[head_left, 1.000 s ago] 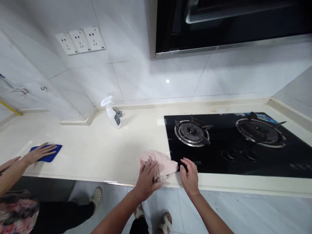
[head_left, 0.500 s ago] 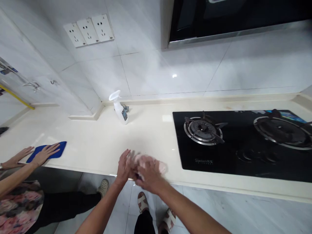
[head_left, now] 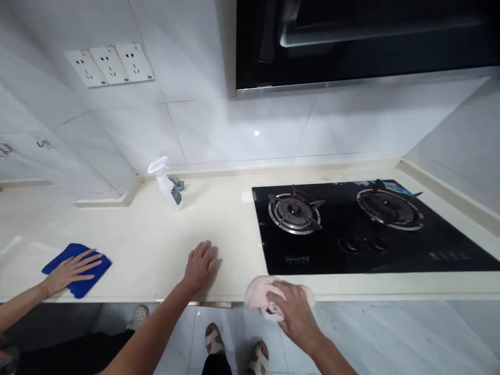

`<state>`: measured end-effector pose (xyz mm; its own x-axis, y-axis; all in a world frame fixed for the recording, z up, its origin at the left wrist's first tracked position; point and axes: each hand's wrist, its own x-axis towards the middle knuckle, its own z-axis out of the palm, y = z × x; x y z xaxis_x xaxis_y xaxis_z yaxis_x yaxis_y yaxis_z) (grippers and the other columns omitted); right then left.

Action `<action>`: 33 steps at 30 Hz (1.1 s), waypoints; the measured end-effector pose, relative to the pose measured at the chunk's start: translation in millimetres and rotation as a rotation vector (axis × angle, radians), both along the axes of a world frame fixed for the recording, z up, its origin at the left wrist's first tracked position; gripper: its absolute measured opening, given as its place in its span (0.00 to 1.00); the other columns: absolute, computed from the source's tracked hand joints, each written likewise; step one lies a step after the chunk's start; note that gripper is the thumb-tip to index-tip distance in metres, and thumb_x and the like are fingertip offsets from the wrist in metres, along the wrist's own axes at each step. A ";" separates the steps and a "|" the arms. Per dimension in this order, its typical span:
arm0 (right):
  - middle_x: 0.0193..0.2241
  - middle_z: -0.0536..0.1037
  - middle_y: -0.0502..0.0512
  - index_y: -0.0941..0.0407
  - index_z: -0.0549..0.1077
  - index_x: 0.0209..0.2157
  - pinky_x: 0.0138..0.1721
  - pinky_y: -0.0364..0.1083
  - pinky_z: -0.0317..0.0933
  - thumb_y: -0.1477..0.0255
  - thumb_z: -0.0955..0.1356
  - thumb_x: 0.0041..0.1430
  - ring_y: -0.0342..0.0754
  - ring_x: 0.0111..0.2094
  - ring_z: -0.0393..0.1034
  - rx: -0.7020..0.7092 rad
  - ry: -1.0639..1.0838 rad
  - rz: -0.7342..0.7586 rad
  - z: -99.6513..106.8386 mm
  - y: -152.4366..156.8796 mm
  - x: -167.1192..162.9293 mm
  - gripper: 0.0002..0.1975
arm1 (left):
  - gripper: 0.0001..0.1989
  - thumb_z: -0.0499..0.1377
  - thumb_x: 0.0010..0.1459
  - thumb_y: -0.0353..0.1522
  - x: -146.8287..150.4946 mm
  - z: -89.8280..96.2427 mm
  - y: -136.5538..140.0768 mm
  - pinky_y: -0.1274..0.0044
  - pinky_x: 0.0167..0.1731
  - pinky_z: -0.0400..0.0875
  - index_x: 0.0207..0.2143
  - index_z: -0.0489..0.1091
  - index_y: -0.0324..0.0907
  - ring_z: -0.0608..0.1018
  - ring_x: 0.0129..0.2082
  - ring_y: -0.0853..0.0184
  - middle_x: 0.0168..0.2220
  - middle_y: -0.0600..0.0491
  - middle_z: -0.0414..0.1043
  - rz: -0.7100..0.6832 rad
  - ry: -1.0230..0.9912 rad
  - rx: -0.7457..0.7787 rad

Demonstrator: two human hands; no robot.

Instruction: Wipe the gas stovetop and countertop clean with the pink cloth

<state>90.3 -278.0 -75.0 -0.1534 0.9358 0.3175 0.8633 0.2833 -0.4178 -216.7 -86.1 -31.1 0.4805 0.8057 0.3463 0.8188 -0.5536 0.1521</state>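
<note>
My right hand [head_left: 295, 311] grips a pale pink cloth [head_left: 260, 291] at the counter's front edge, just below the gas stove's [head_left: 312, 263] near left corner. Part of the cloth hangs over the edge, and the hand is a little blurred. On the cream countertop [head_left: 156, 250], left of the stove, rests my left hand [head_left: 200, 265], palm down with its fingers loosely bent and nothing in it.
A white spray bottle [head_left: 170, 187] stands near the back wall, a small greyish item [head_left: 178, 183] behind it. At left, another person's hand [head_left: 72, 273] presses a blue cloth [head_left: 62, 260] on the counter. A black range hood [head_left: 351, 62] overhangs the stove.
My hands have moved apart; the right took the pink cloth rightward to the front edge. My view has swung right. The other person now shows one hand on the blue cloth instead of two.
</note>
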 end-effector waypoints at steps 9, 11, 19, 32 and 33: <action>0.59 0.67 0.60 0.47 0.69 0.58 0.55 0.63 0.63 0.65 0.65 0.55 0.64 0.59 0.63 0.185 0.206 -0.502 -2.0 17.5 113.1 0.27 | 0.20 0.55 0.66 0.39 14.4 -4.2 -2.4 0.57 0.63 0.58 0.58 0.69 0.44 0.63 0.67 0.52 0.66 0.43 0.64 0.030 0.045 0.058; 0.62 0.63 0.62 0.47 0.70 0.57 0.56 0.69 0.58 0.59 0.65 0.57 0.68 0.61 0.59 0.123 0.106 -0.647 5.2 45.5 108.5 0.26 | 0.20 0.55 0.66 0.39 14.2 -3.1 -2.1 0.57 0.62 0.58 0.58 0.69 0.44 0.64 0.66 0.52 0.65 0.42 0.64 0.033 0.049 0.054; 0.68 0.52 0.68 0.53 0.67 0.61 0.61 0.72 0.45 0.56 0.64 0.60 0.71 0.69 0.42 -0.062 -0.179 -0.700 16.7 81.5 10.4 0.30 | 0.20 0.55 0.65 0.38 15.7 -4.1 -0.9 0.55 0.61 0.59 0.57 0.70 0.43 0.64 0.65 0.50 0.65 0.41 0.64 0.025 0.051 0.066; 0.65 0.58 0.64 0.52 0.69 0.59 0.64 0.62 0.46 0.71 0.67 0.58 0.63 0.64 0.52 0.055 -0.141 -0.317 46.5 216.6 -27.3 0.26 | 0.19 0.55 0.65 0.38 9.7 -14.3 1.2 0.58 0.59 0.60 0.57 0.69 0.45 0.66 0.65 0.52 0.65 0.44 0.65 0.015 0.050 0.136; 0.64 0.58 0.64 0.52 0.69 0.59 0.65 0.61 0.46 0.71 0.66 0.58 0.62 0.64 0.52 0.062 -0.129 -0.323 49.7 236.2 -26.6 0.25 | 0.20 0.55 0.65 0.38 9.5 -14.5 1.2 0.58 0.59 0.61 0.57 0.69 0.45 0.66 0.65 0.52 0.65 0.44 0.65 0.014 0.048 0.146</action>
<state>63.6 -41.7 -25.3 0.1050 0.9221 0.3723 0.9569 0.0082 -0.2902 -207.2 -84.9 -45.7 0.4885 0.7552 0.4371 0.8309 -0.5556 0.0312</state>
